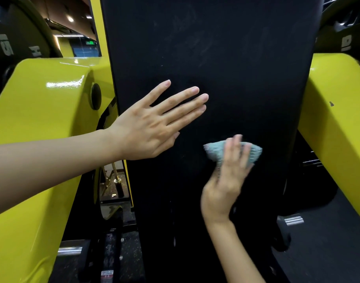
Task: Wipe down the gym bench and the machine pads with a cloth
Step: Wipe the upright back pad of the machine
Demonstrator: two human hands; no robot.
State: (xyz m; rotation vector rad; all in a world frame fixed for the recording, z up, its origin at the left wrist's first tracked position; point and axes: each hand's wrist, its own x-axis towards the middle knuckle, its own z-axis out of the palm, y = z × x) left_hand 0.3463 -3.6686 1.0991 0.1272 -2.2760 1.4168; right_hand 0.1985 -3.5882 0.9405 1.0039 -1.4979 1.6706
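A: Progress?

B: One upright pad is being wiped. Faint smears are noted above the left hand's fingers. The lower pad is judged not yet done. No bench is seen.

A: Hands?

B: The left fingers are laid straight and spread on the pad. The cloth is bunched against the pad under the right hand, below and right of the left fingertips. With the blur, gripped or merely pressed cannot be told.

A: Room?

B: The pad's edge lies near the cloth's right side, with a yellow arm beyond. Open pad is left below both sets of fingers.
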